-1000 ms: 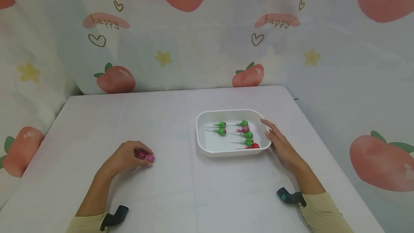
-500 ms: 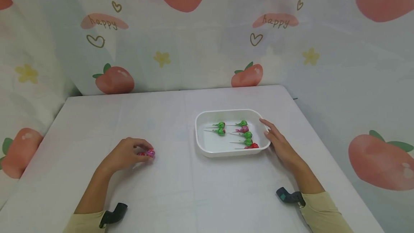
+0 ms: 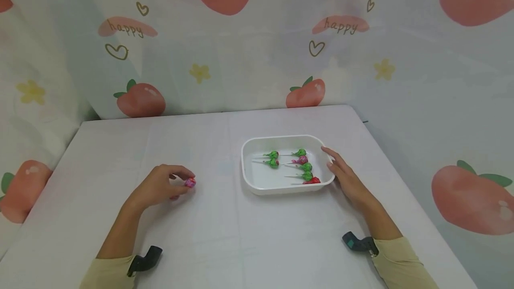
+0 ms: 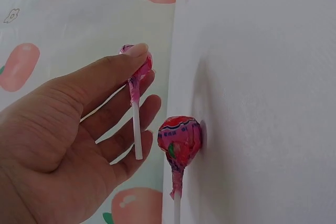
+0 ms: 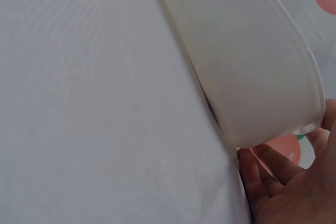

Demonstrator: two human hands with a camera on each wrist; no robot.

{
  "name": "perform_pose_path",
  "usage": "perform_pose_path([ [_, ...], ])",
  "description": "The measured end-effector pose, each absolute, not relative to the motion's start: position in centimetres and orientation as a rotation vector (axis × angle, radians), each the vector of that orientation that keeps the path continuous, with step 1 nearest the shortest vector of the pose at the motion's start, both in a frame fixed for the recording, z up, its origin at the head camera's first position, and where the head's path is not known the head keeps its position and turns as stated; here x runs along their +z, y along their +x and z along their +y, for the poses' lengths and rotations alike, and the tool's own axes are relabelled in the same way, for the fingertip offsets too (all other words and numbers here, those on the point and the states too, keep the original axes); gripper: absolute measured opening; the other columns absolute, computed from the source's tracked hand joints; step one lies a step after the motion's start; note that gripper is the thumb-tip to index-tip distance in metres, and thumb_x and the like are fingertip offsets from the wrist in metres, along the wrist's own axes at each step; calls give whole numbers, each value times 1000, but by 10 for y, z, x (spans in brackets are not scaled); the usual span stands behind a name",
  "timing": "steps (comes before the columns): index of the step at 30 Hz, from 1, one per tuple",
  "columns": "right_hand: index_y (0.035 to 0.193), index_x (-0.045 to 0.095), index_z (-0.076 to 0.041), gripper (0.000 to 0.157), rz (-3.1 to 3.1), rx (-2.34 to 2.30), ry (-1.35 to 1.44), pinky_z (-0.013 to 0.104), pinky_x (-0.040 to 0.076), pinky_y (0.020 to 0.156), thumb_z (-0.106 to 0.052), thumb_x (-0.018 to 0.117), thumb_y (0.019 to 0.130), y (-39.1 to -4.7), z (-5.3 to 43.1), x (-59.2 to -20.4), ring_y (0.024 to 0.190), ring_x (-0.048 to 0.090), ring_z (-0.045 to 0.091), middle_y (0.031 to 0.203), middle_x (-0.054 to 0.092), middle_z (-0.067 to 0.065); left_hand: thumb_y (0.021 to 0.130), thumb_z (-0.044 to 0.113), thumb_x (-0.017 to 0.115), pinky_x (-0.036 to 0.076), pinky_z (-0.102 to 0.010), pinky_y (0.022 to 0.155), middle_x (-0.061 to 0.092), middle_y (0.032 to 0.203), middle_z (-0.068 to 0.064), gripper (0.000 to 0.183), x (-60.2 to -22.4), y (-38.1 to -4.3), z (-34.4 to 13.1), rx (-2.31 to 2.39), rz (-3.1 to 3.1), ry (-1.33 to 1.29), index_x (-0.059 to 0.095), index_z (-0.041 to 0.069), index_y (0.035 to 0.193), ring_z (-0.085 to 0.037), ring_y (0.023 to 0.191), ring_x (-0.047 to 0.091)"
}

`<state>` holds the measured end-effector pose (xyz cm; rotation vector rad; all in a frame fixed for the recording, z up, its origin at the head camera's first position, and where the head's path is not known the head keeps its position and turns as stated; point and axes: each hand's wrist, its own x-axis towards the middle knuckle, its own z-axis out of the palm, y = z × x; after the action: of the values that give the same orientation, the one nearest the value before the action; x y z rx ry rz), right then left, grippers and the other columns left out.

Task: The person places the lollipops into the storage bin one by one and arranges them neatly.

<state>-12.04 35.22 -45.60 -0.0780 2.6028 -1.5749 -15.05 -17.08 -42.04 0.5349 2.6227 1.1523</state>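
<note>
My left hand (image 3: 158, 186) pinches the wrapped head of a pink lollipop (image 3: 190, 183) between thumb and forefinger, above the table. Its white stick hangs down beside the other fingers in the left wrist view. A second pink and red lollipop (image 4: 180, 141) lies on the tabletop beneath that hand, mostly hidden in the head view. To the right, my right hand (image 3: 351, 179) rests against the right end of a white tray (image 3: 261, 189). Thumb and forefinger touch its rim, and the lower fingers sit by its base in the right wrist view.
Inside the tray are two green lollipops (image 3: 273, 163) on the left. On the right, a column holds several more, mostly green, with a pink one (image 3: 301, 159) and a red one (image 3: 312, 181). A white cloth covers the table (image 3: 217, 235), with a peach-print backdrop (image 3: 249, 57) behind.
My left hand has risen and moved slightly away from me with one pink lollipop, leaving another on the table. My right hand and the tray stay put.
</note>
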Motion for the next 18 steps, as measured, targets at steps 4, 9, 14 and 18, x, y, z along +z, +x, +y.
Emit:
perform_pose_path([
  [4, 165, 24, -31, 54, 2603, -1569, -66, 70, 13, 116, -39, 37, 113, -120, 352, -456, 156, 4, 39, 173, 8, 6, 88, 8, 83, 59, -35, 68, 71, 107, -3, 27, -418, -152, -165, 1188, 2596, 490, 77, 12, 113, -35, 108, 59],
  [9, 165, 23, -33, 54, 2607, -1558, -53, 70, 14, 115, -39, 37, 113, -120, 351, -455, 156, 5, 38, 173, 8, 4, 86, 4, 83, 59, -35, 67, 71, 101, -1, 28, -415, -155, -159, 1189, 2611, 502, 77, 12, 112, -31, 103, 64],
  [14, 165, 24, -34, 54, 2613, -1548, -50, 69, 14, 116, -41, 36, 113, -120, 351, -455, 156, 4, 36, 173, 8, 3, 85, 2, 84, 58, -39, 79, 71, 98, 1, 28, -411, -159, -153, 1188, 2644, 569, 78, 14, 110, -26, 98, 66],
  [18, 165, 24, -34, 55, 2616, -1549, -50, 69, 14, 116, -41, 36, 112, -120, 351, -455, 156, 4, 36, 173, 8, 4, 84, 1, 84, 55, -43, 87, 71, 97, 2, 29, -406, -164, -146, 1203, 2644, 629, 78, 14, 109, -23, 94, 66],
])
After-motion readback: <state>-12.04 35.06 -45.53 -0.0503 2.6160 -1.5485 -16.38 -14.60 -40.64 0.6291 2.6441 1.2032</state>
